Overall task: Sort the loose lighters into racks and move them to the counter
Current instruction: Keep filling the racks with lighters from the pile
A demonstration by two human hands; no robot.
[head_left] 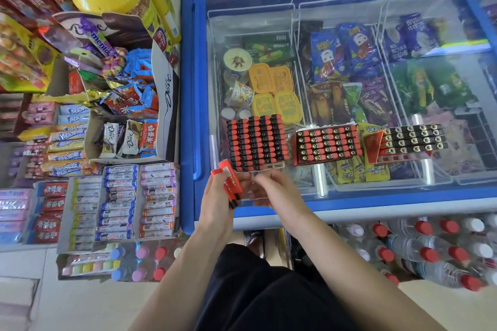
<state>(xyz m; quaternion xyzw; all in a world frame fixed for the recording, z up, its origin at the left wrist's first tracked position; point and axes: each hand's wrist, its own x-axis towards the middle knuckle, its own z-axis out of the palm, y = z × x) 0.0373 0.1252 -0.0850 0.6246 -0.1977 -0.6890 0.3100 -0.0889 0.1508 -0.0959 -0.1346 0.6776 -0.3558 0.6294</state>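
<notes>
Three racks of red-and-black lighters lie on the glass lid of a blue chest freezer [188, 115]: a left rack [256, 142], a middle rack [326, 144] and a right rack [411, 141]. My left hand [217, 196] grips a small bunch of red lighters [231, 185], tilted, just below the left rack. My right hand [277, 189] is right beside it with curled fingers at the rack's clear near edge; what it pinches is blurred.
Candy and chocolate boxes [115, 196] crowd the shelves left of the freezer. Packs of bottled water [430, 250] with red caps stand on the floor at the right. Ice cream fills the freezer under the glass.
</notes>
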